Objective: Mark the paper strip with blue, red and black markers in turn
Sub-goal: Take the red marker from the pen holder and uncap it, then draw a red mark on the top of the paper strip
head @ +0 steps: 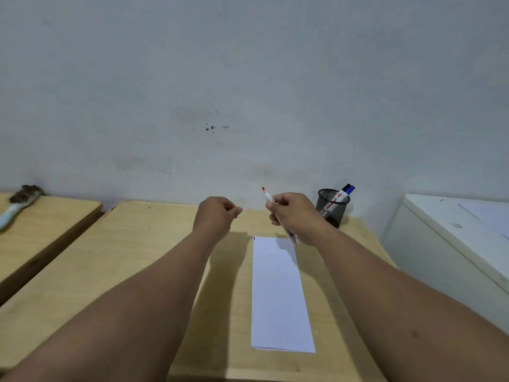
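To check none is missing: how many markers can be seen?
3. A red marker, uncapped, is in the right hand; two more, one blue-capped, one black-capped, stand in the mesh cup. Others may be hidden.

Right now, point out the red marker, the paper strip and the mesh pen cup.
red marker [266,195], head view, on the barrel just below its bare red tip.
paper strip [278,293], head view, on its blank middle.
mesh pen cup [329,206], head view, on its front wall.

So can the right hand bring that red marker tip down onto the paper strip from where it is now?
Probably yes. The right hand holds the uncapped red marker just above the far end of the paper strip, and nothing lies between them; the left hand is off to the side.
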